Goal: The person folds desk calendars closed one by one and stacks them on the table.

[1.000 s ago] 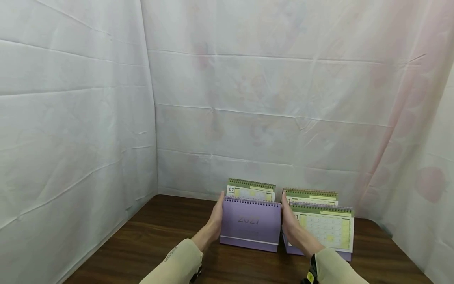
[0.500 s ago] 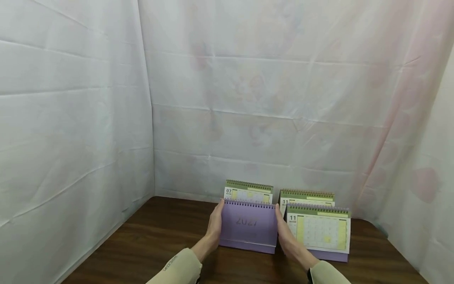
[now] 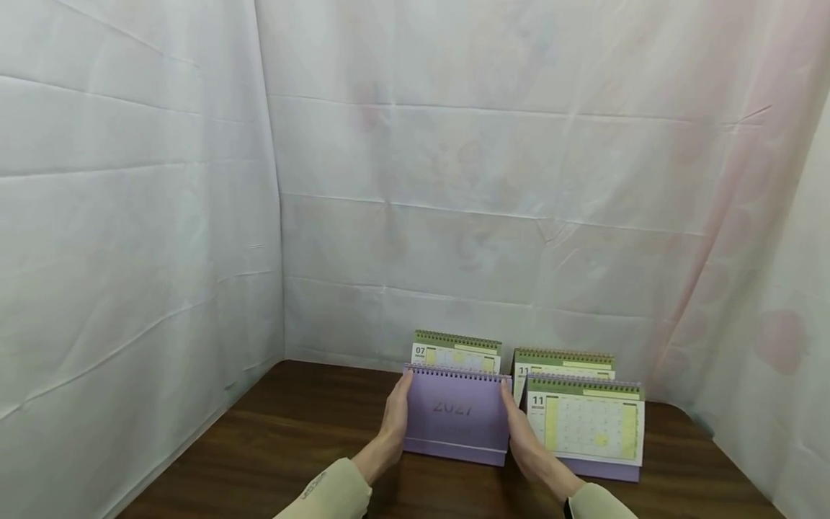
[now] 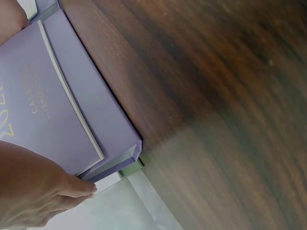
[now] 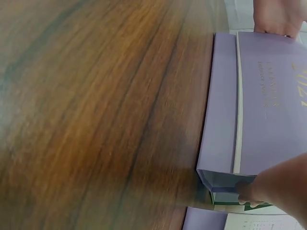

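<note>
A purple desk calendar (image 3: 457, 422) marked 2027 stands upright like a tent on the table, its spiral binding along the top. My left hand (image 3: 392, 418) holds its left side edge and my right hand (image 3: 524, 432) its right side edge. In the left wrist view, the left hand's (image 4: 38, 191) fingers reach round the calendar's (image 4: 53, 86) side. In the right wrist view, fingertips of the right hand (image 5: 285, 187) lie at the open side of the calendar (image 5: 273, 105). Directly behind it stands a green-topped calendar (image 3: 454, 353) showing 07, its lower part hidden.
Right of the held calendar, another desk calendar (image 3: 590, 425) shows page 11. One more green-topped calendar (image 3: 564, 359) stands behind that one. All are on a dark wooden table (image 3: 285, 425). Pale fabric walls (image 3: 454, 180) enclose the back and sides.
My right hand has moved in onto the purple calendar's right edge, uncovering more of the neighbouring calendar's page. The purple calendar stays in nearly the same spot.
</note>
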`<state>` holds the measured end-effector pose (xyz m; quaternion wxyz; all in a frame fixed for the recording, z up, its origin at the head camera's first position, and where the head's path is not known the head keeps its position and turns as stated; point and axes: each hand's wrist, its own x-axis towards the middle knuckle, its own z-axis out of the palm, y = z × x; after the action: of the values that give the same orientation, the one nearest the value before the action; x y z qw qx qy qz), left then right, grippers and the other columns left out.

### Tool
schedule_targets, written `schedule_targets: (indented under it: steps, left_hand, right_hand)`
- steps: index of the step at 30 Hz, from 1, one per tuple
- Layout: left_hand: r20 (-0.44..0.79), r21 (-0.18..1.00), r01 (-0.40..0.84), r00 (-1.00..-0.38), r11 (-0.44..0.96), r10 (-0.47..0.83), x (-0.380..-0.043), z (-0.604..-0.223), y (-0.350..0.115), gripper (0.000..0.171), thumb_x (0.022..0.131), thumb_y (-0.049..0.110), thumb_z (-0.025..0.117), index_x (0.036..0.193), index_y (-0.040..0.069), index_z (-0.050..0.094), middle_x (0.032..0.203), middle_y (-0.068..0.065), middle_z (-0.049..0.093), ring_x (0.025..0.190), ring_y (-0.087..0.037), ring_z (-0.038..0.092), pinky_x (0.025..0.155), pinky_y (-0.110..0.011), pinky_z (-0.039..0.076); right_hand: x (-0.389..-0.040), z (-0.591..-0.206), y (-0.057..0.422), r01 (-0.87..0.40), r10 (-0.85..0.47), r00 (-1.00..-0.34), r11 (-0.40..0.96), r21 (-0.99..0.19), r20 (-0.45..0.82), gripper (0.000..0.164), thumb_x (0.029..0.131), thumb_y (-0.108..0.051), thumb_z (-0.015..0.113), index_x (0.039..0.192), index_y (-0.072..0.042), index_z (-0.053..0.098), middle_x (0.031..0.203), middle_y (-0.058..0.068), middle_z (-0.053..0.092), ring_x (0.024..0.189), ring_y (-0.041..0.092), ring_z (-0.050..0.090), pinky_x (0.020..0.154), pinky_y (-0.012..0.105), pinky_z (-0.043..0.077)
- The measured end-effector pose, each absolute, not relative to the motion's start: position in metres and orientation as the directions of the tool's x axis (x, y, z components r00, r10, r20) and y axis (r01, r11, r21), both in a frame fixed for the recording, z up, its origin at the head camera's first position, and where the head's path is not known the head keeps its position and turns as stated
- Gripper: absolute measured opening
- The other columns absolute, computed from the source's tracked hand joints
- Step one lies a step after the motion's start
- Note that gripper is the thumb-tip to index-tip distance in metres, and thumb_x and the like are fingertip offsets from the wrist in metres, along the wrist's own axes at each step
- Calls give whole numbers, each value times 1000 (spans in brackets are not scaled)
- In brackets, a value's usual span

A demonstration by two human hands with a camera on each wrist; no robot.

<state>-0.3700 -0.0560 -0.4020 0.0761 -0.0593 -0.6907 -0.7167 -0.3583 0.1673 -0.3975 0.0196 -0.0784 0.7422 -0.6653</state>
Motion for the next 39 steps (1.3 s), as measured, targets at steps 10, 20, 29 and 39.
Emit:
schedule_targets:
  steps: [10,20,29,39]
  left_hand:
    - [179,982,180,-984,-62,-25,-371,-401,-57,80,96,64,34,154,10,22,162,-13,15,150,-36,8,119,-58,4]
    - [193,977,192,-981,-95,1,-365,-398,-59,75,98,59,34,154,11,23,163,-11,15,150,-35,6,119,-57,3]
    - [216,967,209,-976,-148,33,-353,-387,-58,71,98,58,34,153,14,27,162,-8,17,150,-32,8,120,-56,2]
    - [200,964,189,-979,-188,39,-340,-380,-59,64,100,54,34,152,17,30,162,-4,20,150,-30,11,120,-56,2]
  right_hand:
    - [-354,-396,164,-94,-139,-987,102,-990,80,85,96,-63,34,154,-5,12,162,20,-2,148,43,-9,115,63,-8]
    - [-347,-391,162,-47,-92,-995,88,-995,39,96,89,-61,52,150,5,20,158,28,12,146,47,3,114,65,0]
    - [-336,-388,164,-63,-123,-991,60,-996,55,68,91,-51,56,138,-4,43,141,17,50,140,41,31,113,68,11]
    - [-323,-381,170,-77,-259,-964,32,-997,66,62,96,-45,53,143,-8,36,138,15,54,125,27,54,105,47,41]
